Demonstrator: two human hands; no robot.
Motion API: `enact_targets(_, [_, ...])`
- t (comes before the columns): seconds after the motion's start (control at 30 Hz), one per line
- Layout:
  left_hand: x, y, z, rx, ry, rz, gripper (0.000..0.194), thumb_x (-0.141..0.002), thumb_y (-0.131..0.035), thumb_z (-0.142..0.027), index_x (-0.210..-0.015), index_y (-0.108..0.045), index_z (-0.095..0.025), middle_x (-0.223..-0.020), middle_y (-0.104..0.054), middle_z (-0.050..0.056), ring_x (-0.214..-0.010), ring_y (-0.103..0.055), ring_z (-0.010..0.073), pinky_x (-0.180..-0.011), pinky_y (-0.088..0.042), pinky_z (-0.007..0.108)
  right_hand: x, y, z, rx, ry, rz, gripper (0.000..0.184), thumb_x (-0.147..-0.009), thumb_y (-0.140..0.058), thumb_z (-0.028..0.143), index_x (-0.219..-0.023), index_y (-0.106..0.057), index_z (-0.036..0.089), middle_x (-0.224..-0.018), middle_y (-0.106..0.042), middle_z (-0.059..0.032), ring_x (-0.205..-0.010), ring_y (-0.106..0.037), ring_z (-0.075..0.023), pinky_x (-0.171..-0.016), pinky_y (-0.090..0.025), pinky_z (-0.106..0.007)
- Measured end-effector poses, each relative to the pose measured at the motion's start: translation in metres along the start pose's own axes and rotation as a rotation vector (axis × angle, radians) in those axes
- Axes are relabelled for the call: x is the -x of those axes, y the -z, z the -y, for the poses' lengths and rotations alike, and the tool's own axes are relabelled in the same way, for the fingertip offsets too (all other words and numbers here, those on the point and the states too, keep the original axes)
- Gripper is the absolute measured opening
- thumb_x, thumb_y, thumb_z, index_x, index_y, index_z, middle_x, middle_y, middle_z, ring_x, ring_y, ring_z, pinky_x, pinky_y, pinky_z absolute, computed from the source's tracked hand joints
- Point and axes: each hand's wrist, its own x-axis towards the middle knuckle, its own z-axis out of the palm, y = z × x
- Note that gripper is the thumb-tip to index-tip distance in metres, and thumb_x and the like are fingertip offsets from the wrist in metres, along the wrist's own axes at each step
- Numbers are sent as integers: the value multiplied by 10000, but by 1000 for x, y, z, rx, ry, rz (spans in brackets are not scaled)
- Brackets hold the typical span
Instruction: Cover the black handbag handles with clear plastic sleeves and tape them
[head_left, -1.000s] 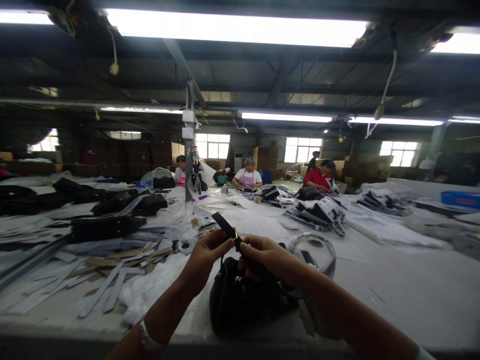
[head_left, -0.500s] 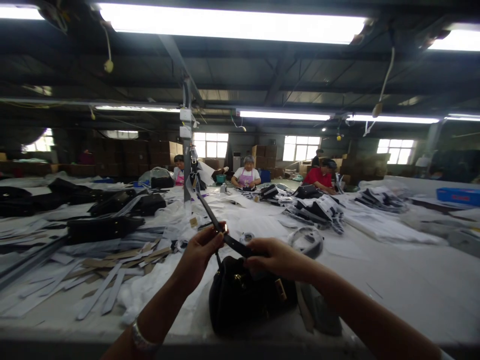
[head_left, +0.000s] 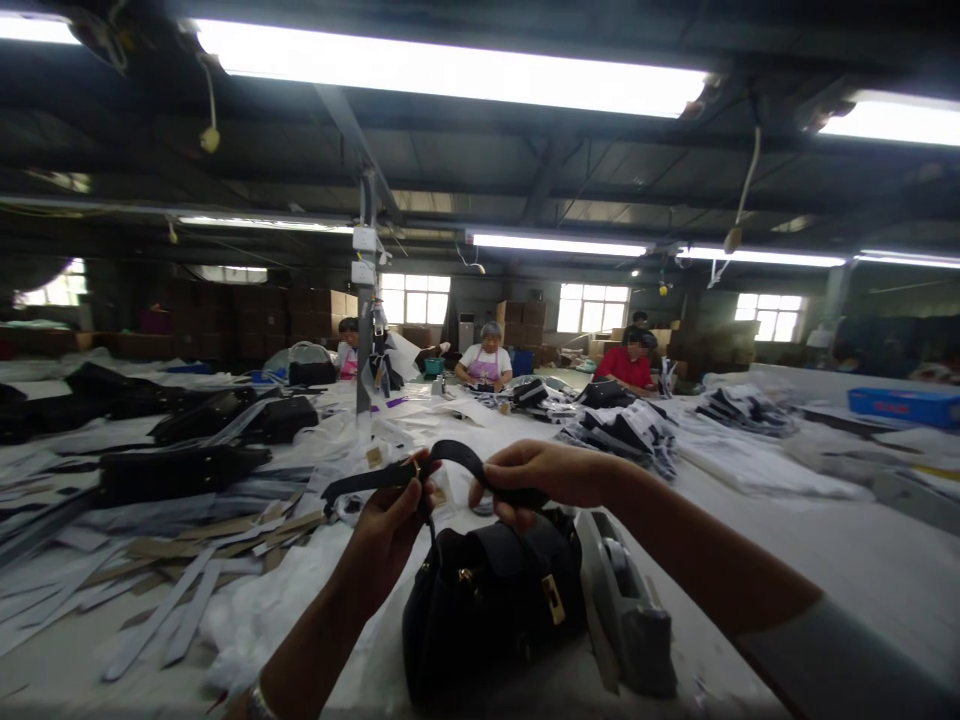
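A black strap (head_left: 454, 455) arches between my two hands, above a black handbag (head_left: 491, 610) with gold-coloured metal fittings. My left hand (head_left: 401, 505) pinches the strap at a small metal buckle, and the strap's end sticks out to the left. Farther right, my right hand (head_left: 529, 480) is closed round the strap, just over the top of the bag. The bag stands upright near the table's front edge. A grey tape dispenser (head_left: 630, 610) sits close against its right side.
Paper and card strips (head_left: 191, 590) lie at the left, beside crumpled white wrapping (head_left: 255, 605). Behind them are more black bags (head_left: 180, 472). Piles of black and white pieces (head_left: 622, 430) lie farther back, with several people seated beyond. A blue box (head_left: 904, 405) is at the right.
The strap's far end has dropped from pointing upward to lying out leftward, and its middle now bows up between my hands. The view has shifted, showing the tape dispenser more fully.
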Motion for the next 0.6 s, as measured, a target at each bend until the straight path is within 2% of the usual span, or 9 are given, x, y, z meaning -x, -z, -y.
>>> enact_targets(0.07, [1, -1, -1, 18, -9, -13, 352, -685, -866, -289, -986, -750, -148, -789, -704, 23, -694, -649, 111, -688, -569, 192, -14, -2, 6, 50, -105, 55, 407, -857, -643, 531, -921, -720, 136, -631, -668, 2, -476, -583, -84, -531, -500, -213])
enact_targets(0.13, [1, 2, -4, 52, -39, -23, 369, -693, -859, -302, -1017, -742, -173, -801, -704, 16, -686, -644, 107, -684, -573, 194, -22, -1, 7, 171, -207, -35, 403, -841, -648, 541, -796, -716, 146, -564, -661, 2, -406, -552, -87, -454, -488, -213])
enact_targets(0.23, [2, 9, -8, 81, -110, -35, 463, -705, -851, -275, -1142, -704, -236, -1049, -721, 31, -706, -635, 89, -707, -575, 192, -22, 5, 5, 304, -289, -173, 415, -812, -675, 538, -661, -693, 152, -470, -622, 12, -322, -478, -73, -356, -420, -192])
enact_targets(0.3, [4, 9, -5, 69, -113, -29, 452, -727, -835, -262, -1158, -700, -244, -1203, -684, 41, -708, -625, 75, -707, -570, 181, -20, 8, 5, 310, -301, -160, 416, -790, -698, 540, -644, -693, 150, -449, -604, 20, -307, -454, -63, -343, -401, -185])
enact_targets(0.37, [5, 5, 2, 59, -72, 20, 416, -751, -817, -258, -1152, -708, -238, -1194, -688, 41, -712, -622, 74, -716, -563, 178, -22, 6, 6, 265, -272, -120, 428, -775, -703, 564, -658, -690, 152, -450, -595, 32, -303, -440, -57, -353, -411, -185])
enact_targets(0.47, [6, -5, 12, 56, -8, 109, 414, -766, -807, -240, -1167, -702, -248, -1001, -729, 25, -751, -641, 97, -744, -558, 194, -34, 0, 7, 159, -127, -23, 468, -795, -660, 610, -721, -681, 148, -506, -620, 28, -347, -486, -66, -400, -438, -189])
enact_targets(0.53, [5, -7, 14, 46, -15, 98, 413, -763, -809, -222, -1161, -703, -243, -925, -729, 18, -766, -653, 106, -744, -559, 196, -41, -2, 9, 184, -29, 1, 490, -838, -603, 618, -780, -681, 138, -568, -658, 5, -425, -555, -84, -473, -467, -200])
enact_targets(0.6, [3, -4, 9, 38, -62, 35, 399, -743, -824, -210, -1127, -716, -218, -956, -728, 25, -749, -656, 101, -718, -562, 184, -42, 1, 10, 349, 76, -74, 450, -873, -582, 574, -872, -696, 140, -675, -705, -20, -561, -627, -115, -590, -498, -226])
